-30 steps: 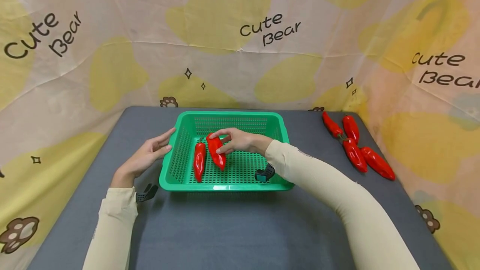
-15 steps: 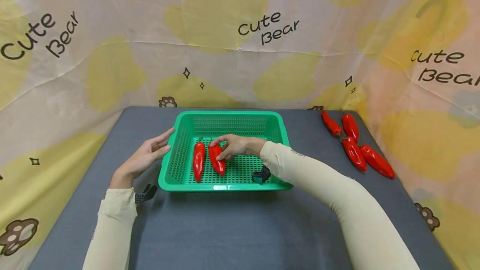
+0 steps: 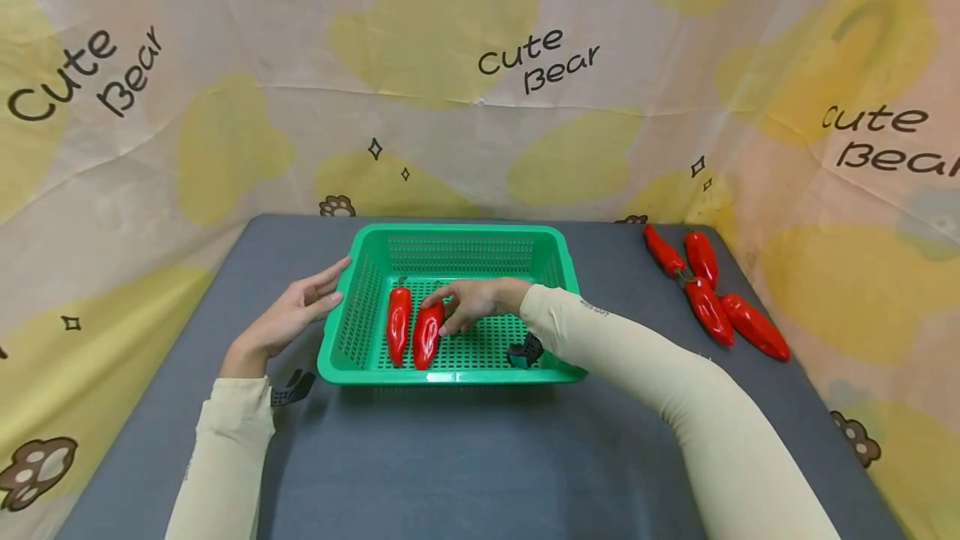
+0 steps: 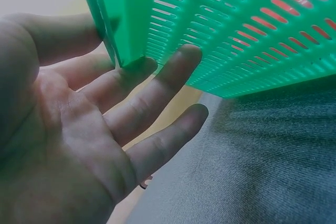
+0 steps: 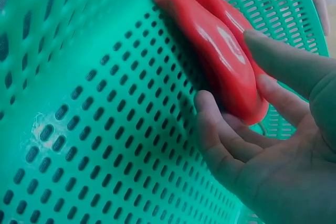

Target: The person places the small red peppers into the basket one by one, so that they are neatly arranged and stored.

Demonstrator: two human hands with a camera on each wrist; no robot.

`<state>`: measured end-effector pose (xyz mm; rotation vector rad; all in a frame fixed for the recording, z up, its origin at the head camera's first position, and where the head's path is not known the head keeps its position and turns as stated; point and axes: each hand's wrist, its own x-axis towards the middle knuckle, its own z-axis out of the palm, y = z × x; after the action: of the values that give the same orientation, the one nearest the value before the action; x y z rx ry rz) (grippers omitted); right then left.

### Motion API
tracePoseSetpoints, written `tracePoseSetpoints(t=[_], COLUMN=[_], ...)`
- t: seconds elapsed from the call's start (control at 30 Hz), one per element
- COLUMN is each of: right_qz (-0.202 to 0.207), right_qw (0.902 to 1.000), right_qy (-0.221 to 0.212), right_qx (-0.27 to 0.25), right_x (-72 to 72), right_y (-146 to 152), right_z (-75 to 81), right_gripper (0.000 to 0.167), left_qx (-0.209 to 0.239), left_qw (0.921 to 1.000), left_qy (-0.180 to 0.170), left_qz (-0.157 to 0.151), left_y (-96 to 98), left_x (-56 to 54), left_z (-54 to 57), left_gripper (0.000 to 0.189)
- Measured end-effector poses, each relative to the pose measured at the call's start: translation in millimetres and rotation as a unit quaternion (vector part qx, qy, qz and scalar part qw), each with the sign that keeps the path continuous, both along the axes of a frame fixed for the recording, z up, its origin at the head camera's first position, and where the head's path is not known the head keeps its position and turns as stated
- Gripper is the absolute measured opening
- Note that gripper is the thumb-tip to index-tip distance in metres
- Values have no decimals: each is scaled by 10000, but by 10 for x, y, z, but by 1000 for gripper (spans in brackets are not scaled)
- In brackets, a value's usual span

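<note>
A green plastic basket (image 3: 450,375) with slotted walls stands on the table. Inside it, toward the left, lie two glossy red peppers side by side: the left pepper (image 3: 398,327) and the right pepper (image 3: 426,338), stem ends pointing away. My right hand (image 3: 474,303) reaches in from the right, thumb and fingers around the stem end of the right pepper (image 5: 210,40). Against the basket's left end rests my left hand (image 3: 288,315). Its fingers are spread and fairly straight, and in the left wrist view the thumb lies at the rim (image 4: 100,14).
Several more red peppers (image 3: 708,307) lie grouped on the grey table (image 3: 450,457) at the right, outside the basket. A patterned cloth (image 3: 420,40) hangs behind and along the sides. Each wrist carries a small black strap device (image 3: 294,388).
My right hand has come slightly nearer with the right pepper, whose tip has swung left toward the front wall, lining it up beside the left pepper. My left hand has stayed put.
</note>
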<state>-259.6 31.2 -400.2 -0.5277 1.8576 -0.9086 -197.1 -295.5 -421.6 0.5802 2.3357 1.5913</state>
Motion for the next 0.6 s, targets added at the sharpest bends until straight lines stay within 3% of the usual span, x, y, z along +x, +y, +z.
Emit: tracePoseSetpoints(t=[0.6], right_qz=[42], right_qw=[9999], right_qy=[-158], right_qx=[-41], right_x=[-35], right_y=[22], right_z=[-25], right_gripper=[66], left_qx=[-88], left_qw=[9999], left_qy=[-43], left_qz=[49], left_y=[-23], left_x=[23], left_z=[-20], left_gripper=[64])
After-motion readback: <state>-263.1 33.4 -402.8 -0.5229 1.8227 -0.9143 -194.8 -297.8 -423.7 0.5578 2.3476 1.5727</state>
